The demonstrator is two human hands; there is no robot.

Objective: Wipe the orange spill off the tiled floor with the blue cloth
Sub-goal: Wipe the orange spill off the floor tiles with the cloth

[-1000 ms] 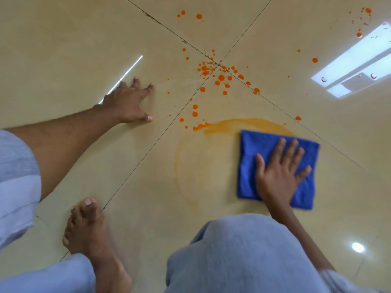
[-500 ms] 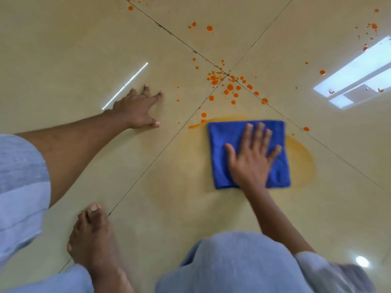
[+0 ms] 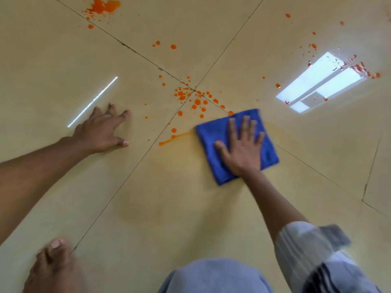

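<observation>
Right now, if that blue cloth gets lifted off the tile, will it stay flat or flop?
The blue cloth looks soft and folded, so it would probably droop and unfold. Pressed flat under the right hand, it likely slides easily on the glossy floor.

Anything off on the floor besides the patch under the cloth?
Yes. Orange drops cluster at the tile joint beyond the blue cloth, a bigger splash sits at the top edge, more specks lie near the window glare, and a streak trails left of the cloth.

Your right hand (image 3: 241, 149) hides the middle of the blue cloth (image 3: 213, 134) — your foot (image 3: 53, 269) and blurred sleeve (image 3: 313, 250) run off the bottom edge.
</observation>
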